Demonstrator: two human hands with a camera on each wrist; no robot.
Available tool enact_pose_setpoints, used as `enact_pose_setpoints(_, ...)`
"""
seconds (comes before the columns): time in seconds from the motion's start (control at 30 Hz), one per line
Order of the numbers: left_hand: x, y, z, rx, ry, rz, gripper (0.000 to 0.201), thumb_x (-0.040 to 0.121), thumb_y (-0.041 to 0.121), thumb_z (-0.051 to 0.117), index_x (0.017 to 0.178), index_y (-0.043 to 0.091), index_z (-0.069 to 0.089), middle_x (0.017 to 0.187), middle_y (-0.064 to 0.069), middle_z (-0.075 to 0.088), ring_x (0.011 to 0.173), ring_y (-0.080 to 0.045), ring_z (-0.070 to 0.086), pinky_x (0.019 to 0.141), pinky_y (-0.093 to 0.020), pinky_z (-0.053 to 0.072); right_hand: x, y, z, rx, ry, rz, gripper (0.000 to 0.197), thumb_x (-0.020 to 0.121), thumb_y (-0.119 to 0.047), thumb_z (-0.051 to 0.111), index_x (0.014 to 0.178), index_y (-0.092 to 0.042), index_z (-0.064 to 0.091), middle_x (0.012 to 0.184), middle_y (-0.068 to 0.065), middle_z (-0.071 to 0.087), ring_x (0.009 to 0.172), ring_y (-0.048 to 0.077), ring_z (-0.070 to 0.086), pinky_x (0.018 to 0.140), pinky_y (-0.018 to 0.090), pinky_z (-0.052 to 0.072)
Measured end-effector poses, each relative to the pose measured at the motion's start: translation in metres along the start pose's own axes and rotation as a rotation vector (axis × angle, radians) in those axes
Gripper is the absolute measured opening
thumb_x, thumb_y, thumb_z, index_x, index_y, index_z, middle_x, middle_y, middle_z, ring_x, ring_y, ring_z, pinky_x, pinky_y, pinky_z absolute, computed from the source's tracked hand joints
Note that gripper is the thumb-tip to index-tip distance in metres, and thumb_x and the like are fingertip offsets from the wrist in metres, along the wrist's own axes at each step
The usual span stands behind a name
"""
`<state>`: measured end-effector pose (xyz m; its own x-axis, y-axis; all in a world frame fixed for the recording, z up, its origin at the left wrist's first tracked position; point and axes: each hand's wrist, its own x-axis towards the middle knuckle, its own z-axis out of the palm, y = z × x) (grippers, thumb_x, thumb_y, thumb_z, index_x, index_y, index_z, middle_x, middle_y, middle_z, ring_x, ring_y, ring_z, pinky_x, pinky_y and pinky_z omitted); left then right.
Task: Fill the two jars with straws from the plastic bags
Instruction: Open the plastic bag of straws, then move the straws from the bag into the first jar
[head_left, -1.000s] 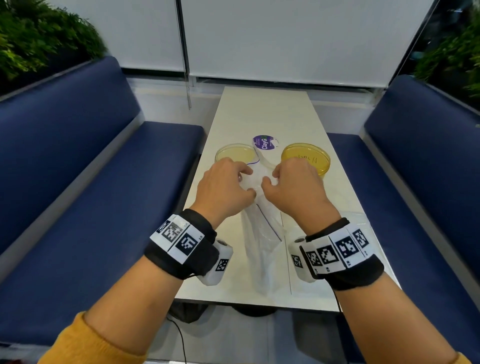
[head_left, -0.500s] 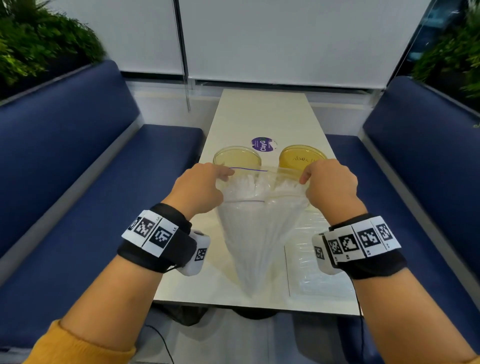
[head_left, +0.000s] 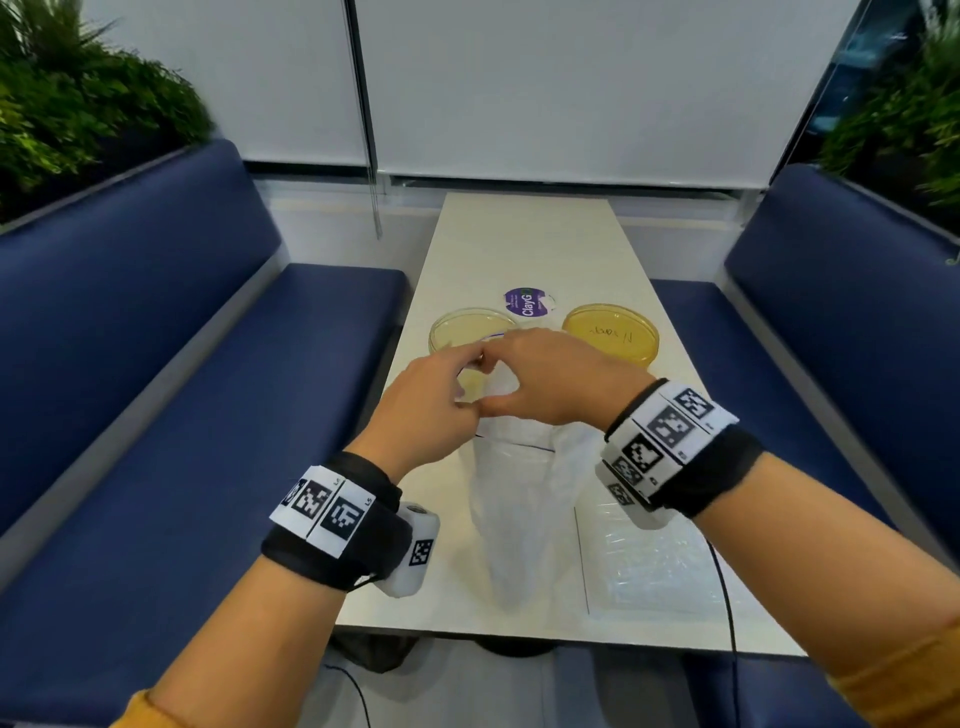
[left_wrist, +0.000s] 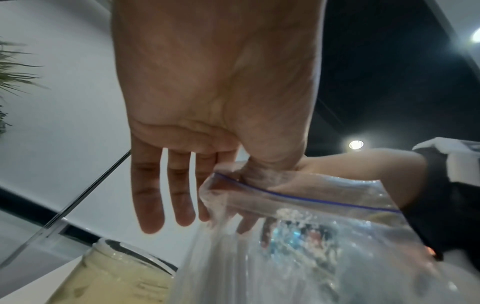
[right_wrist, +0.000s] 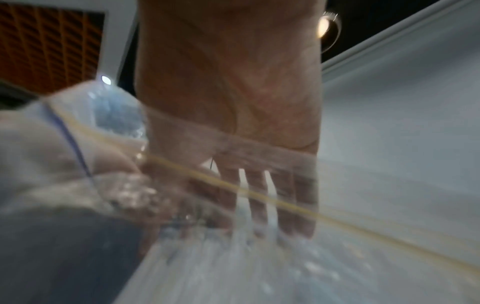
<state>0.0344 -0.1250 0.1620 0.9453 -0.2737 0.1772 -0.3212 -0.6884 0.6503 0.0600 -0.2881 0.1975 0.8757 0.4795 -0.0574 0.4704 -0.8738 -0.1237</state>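
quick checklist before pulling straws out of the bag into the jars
1. Bag mouth open: ok, the right hand's fingers are inside.
2. Left hand pinches the bag's rim: ok.
3. Straws gripped by the right hand: cannot tell, wrist view blurred.
4. Left jar uncapped: ok.
5. Right jar uncapped: ok.
6. Second bag lies flat on the table, clear of the hands: ok.

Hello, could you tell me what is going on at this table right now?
A person is working on a clear zip bag of straws standing on the white table. The left hand pinches the bag's rim, while the right hand reaches into its open mouth. Two yellowish jars wait just behind, with no straws visible in them yet. A second bag lies flat to the right.
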Motion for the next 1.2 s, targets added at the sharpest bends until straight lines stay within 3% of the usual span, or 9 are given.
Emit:
enact_pose_setpoints(0.07,-0.001,-0.004,0.000,-0.033,0.015,0.004,0.052,0.086,0.003,0.065,0.130,0.028,0.060,0.113,0.015,0.064,0.096,-0.005,0.060,0.081,-0.020,0.051,0.008,0.001,0.007,0.027,0.013,0.020,0.052,0.080,-0.068,0.063,0.115,-0.029,0.058,0.116,-0.010,0.064,0.102,0.017,0.060,0.083,0.034,0.050)
enact_pose_setpoints(0.23,-0.001,-0.017,0.003,-0.065,0.049,-0.080,0.063,0.088,0.002,0.058,0.147,0.023,0.049,0.140,0.009,0.058,0.110,-0.011,0.056,0.093,-0.025,0.044,0.016,0.000,0.015,-0.055,0.007,0.022,0.034,0.087,-0.050,0.068,0.113,-0.028,0.068,0.115,-0.004,0.062,0.105,0.019,0.060,0.078,0.029,0.042)
enact_pose_setpoints(0.63,0.000,-0.025,0.020,-0.141,0.100,-0.142,0.078,0.061,0.065,0.086,0.125,0.032,0.056,0.122,0.016,0.059,0.110,-0.005,0.056,0.090,-0.026,0.047,0.014,-0.020,-0.018,0.186,0.150,-0.049,0.011,0.090,-0.018,0.073,0.094,-0.011,0.080,0.084,0.003,0.072,0.072,0.016,0.064,0.062,0.019,0.047)
enact_pose_setpoints(0.73,0.002,-0.025,0.029,-0.252,0.181,-0.138,0.070,0.066,0.064,0.084,0.124,0.032,0.059,0.117,0.019,0.063,0.105,0.000,0.059,0.085,-0.021,0.047,0.009,-0.030,-0.036,0.227,0.222,-0.109,0.013,0.090,-0.019,0.073,0.098,-0.012,0.080,0.086,0.000,0.073,0.060,0.002,0.052,0.058,0.007,0.037)
enact_pose_setpoints(0.83,0.003,-0.026,0.038,-0.333,0.240,-0.115,0.037,0.082,0.055,0.073,0.107,0.029,0.066,0.097,0.012,0.070,0.089,-0.004,0.066,0.078,-0.030,0.057,0.007,-0.035,-0.045,0.312,0.277,-0.135,0.013,0.088,-0.022,0.076,0.094,-0.011,0.081,0.082,0.000,0.073,0.055,0.000,0.052,0.059,0.011,0.042)
enact_pose_setpoints(0.9,0.004,-0.026,0.041,-0.374,0.283,-0.113,0.021,0.092,0.043,0.063,0.091,0.023,0.066,0.081,0.004,0.069,0.072,-0.013,0.065,0.068,-0.043,0.058,0.007,-0.034,-0.038,0.422,0.332,-0.142,0.019,0.085,-0.030,0.079,0.096,-0.014,0.078,0.078,-0.004,0.071,0.056,0.001,0.055,0.061,0.015,0.044)
enact_pose_setpoints(1.0,0.008,-0.028,0.043,-0.395,0.327,-0.122,0.033,0.091,0.039,0.050,0.082,0.010,0.063,0.069,-0.017,0.063,0.062,-0.038,0.057,0.057,-0.055,0.051,0.009,-0.029,-0.016,0.583,0.350,-0.012,0.050,0.072,-0.064,0.075,0.105,-0.029,0.059,0.074,-0.007,0.061,0.058,0.000,0.051,0.057,0.022,0.044)
enact_pose_setpoints(1.13,0.008,-0.024,0.038,-0.390,0.275,-0.130,0.017,0.095,0.009,0.048,0.086,0.014,0.062,0.070,-0.004,0.061,0.062,-0.015,0.055,0.055,-0.041,0.050,0.015,-0.031,0.018,0.423,0.365,0.005,0.046,0.079,-0.067,0.068,0.067,-0.031,0.042,0.059,-0.012,0.045,0.054,0.003,0.041,0.055,0.022,0.029)
enact_pose_setpoints(1.2,0.006,-0.023,0.037,-0.379,0.272,-0.122,0.015,0.099,0.006,0.052,0.093,0.011,0.065,0.081,-0.007,0.068,0.073,-0.019,0.066,0.064,-0.040,0.057,0.017,-0.034,0.026,0.384,0.380,-0.044,0.043,0.088,-0.060,0.063,0.068,-0.033,0.037,0.059,-0.014,0.042,0.055,0.002,0.042,0.053,0.019,0.025)
